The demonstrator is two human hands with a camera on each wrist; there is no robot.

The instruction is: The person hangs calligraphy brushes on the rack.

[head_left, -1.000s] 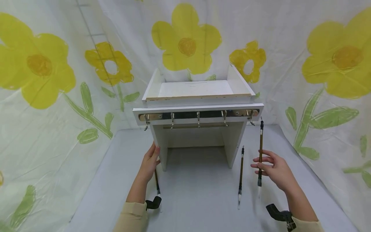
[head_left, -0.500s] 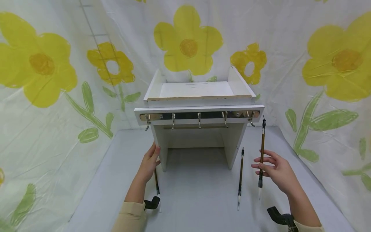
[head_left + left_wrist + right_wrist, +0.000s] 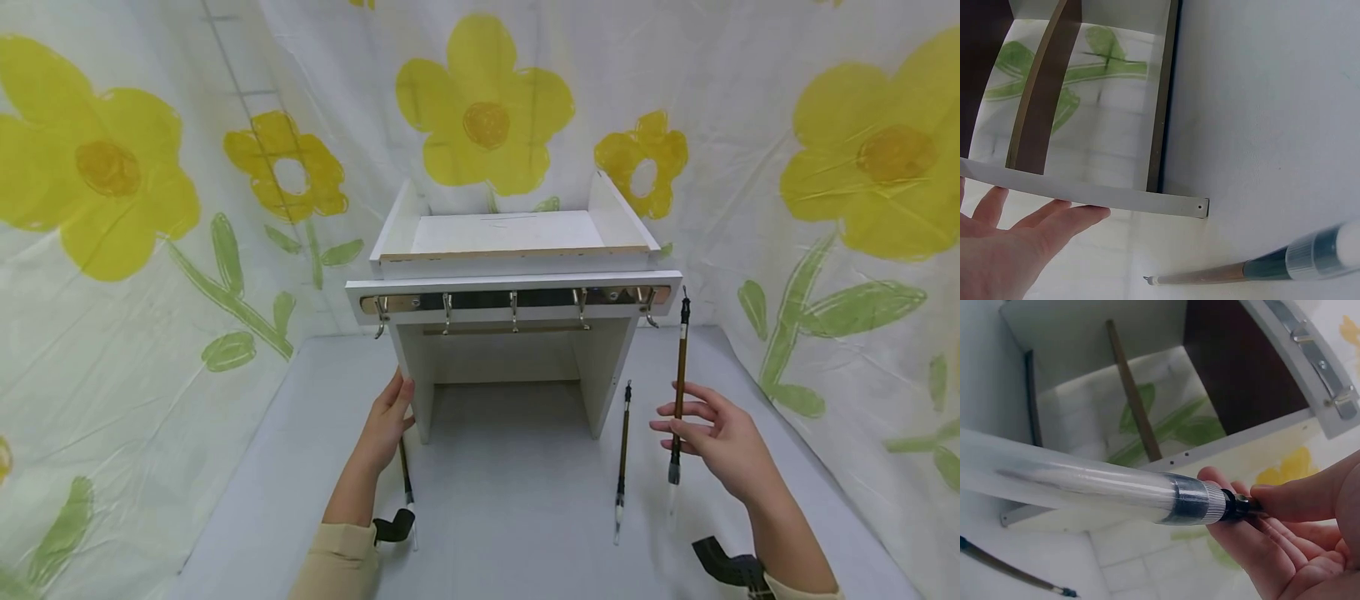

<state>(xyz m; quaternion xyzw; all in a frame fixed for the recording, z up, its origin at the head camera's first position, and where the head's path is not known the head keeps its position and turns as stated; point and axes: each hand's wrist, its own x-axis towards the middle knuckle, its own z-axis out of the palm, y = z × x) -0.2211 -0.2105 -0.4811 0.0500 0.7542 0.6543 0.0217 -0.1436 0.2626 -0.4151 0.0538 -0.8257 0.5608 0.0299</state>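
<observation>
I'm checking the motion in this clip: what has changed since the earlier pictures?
The brush in the right hand has risen slightly, its top shifting right. Nothing was taken or let go. The left hand stays against the rack; the other brushes stayed put.

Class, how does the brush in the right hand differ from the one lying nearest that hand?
The held brush is pinched by the right hand; the lying brush rests on the table. In the head view, the held brush looks longer than the lying brush. Both have a brown shaft and a clear cap.
</observation>
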